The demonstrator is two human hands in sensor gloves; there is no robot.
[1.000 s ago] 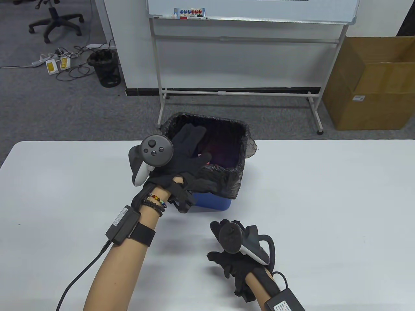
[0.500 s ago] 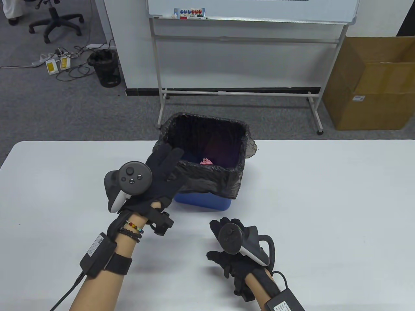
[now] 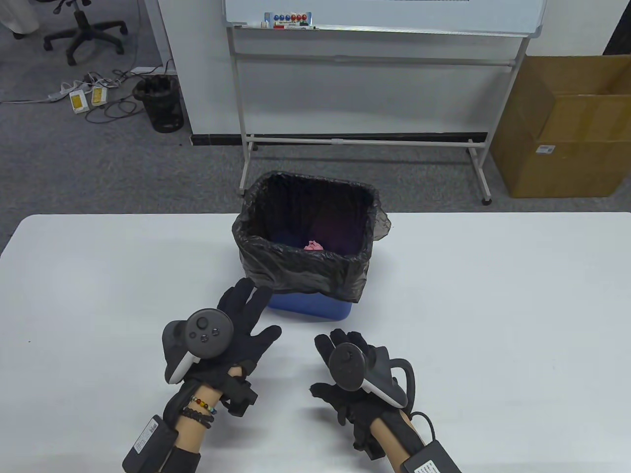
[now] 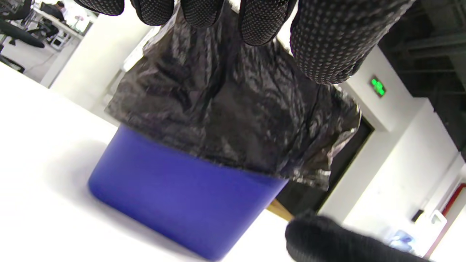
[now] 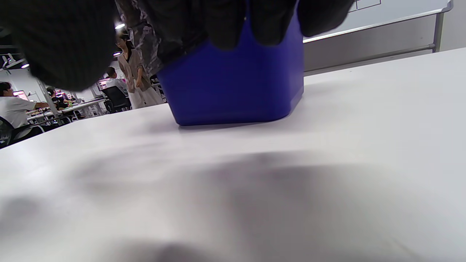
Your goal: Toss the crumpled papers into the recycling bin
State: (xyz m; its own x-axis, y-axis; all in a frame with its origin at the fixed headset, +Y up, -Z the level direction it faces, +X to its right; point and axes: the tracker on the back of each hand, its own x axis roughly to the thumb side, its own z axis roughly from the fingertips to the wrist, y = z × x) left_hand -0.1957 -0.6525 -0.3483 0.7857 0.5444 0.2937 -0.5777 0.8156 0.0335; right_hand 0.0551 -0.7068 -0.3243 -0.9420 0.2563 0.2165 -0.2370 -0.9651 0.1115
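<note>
An office or lab workroom: a rolling whiteboard [image 3: 379, 19] stands on grey carpet behind the white table [image 3: 493, 305]. Left of the whiteboard sit a swivel chair [image 3: 81, 29], power strips [image 3: 84, 98] and a mesh wastebasket [image 3: 160, 103]; right of it, a cardboard box [image 3: 567, 128]. The right wrist view shows people at desks [image 5: 22, 109].

A pink crumpled paper [image 3: 313, 245] lies in the bin [image 3: 308, 246]; near it, both empty hands hover over the worktop [image 3: 493, 305].

The white bench [image 3: 493, 320] holds a blue bin [image 3: 315, 308] with a black bag [image 3: 305, 276] in it. The bin stands near the far edge, about in the middle.
</note>
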